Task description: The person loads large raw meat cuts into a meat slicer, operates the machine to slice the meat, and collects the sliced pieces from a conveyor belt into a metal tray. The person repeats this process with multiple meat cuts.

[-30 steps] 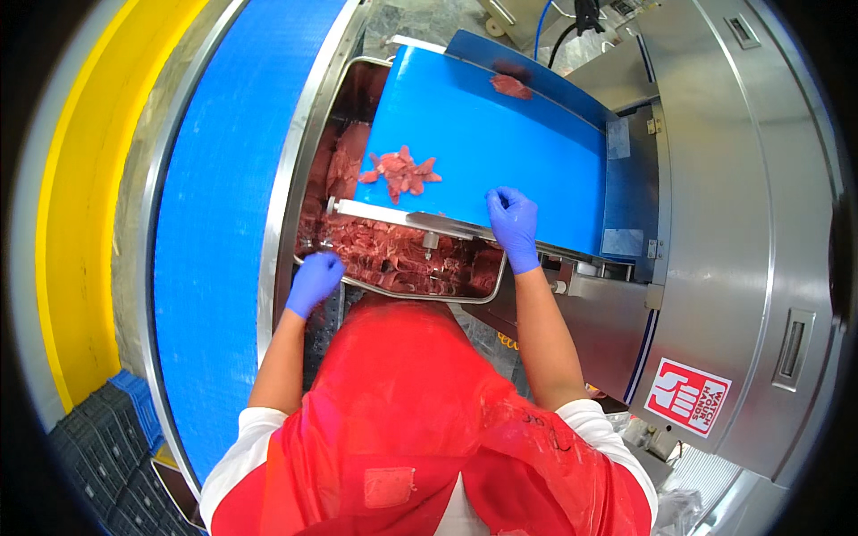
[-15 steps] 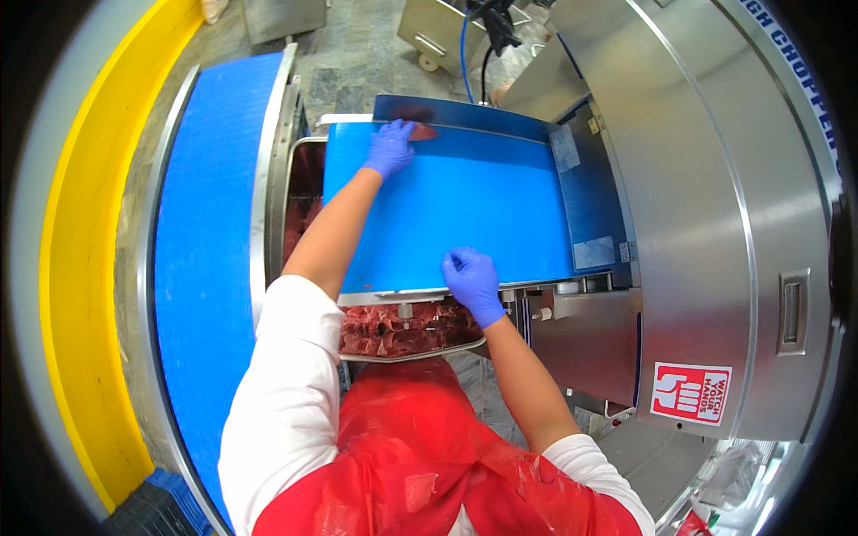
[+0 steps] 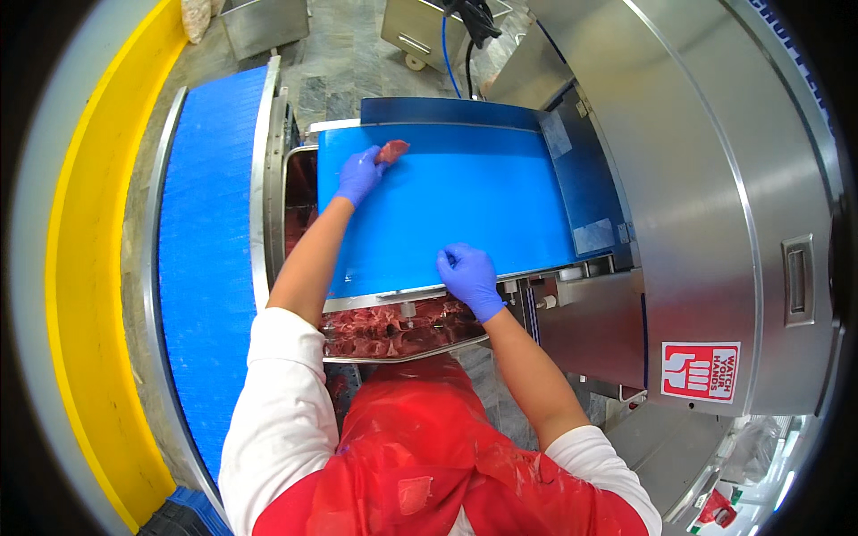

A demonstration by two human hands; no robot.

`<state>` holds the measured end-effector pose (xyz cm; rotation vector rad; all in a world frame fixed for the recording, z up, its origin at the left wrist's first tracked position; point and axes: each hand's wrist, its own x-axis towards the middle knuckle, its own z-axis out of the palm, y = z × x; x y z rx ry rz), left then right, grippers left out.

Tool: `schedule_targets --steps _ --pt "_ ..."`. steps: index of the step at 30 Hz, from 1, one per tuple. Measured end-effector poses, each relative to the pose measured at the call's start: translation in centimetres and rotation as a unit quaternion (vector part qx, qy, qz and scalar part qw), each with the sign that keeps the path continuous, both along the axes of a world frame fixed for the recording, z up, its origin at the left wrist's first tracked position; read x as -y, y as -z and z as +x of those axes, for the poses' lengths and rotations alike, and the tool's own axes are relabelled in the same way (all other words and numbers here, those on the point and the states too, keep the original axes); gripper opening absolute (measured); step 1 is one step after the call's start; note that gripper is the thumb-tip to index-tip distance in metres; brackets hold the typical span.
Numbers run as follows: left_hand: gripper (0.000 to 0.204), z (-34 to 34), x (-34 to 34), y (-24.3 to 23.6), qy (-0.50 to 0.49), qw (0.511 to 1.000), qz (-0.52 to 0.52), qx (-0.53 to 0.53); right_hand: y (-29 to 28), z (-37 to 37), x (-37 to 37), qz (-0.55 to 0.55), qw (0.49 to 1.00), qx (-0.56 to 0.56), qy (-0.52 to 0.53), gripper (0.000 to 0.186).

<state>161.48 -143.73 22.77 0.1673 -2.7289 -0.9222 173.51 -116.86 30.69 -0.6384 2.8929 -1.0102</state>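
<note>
My gloved left hand (image 3: 359,174) grips a red piece of meat (image 3: 393,152) at the far left of the smooth blue belt (image 3: 447,205). Nearer me, over the front part of that belt, my gloved right hand (image 3: 466,281) has curled fingers; whatever may be inside them is hidden. Beneath the belt sits a steel tray (image 3: 404,355) heaped with cut meat (image 3: 375,326), showing along the near side and in a strip at the left.
A textured blue conveyor (image 3: 201,277) runs along my left beside a yellow barrier (image 3: 85,268). A large steel machine (image 3: 697,223) fills the right side. Steel carts (image 3: 407,36) stand on the floor beyond, with hoses (image 3: 469,62) hanging near them. Dark crates (image 3: 183,514) lie at lower left.
My left hand went from the tray to the far meat piece and now draws it leftward and slightly nearer. The cluster of pieces on the belt's left has gone from view.
</note>
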Motion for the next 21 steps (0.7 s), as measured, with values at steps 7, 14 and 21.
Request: schedule_targets --steps 7,14,21 --pt "0.032 8.3 -0.5 -2.6 0.082 0.828 0.554 0.012 0.3 0.0 0.0 0.008 1.0 0.002 -0.002 0.023" --pt "0.039 12.9 0.1 -4.8 0.098 0.857 0.505 0.024 0.8 -0.2 -0.3 0.006 1.0 -0.006 -0.013 0.024" --pt "0.069 15.8 -0.7 -3.3 -0.123 0.984 -0.075 0.106 0.9 -0.6 -0.4 -0.004 1.0 0.0 -0.021 0.025"
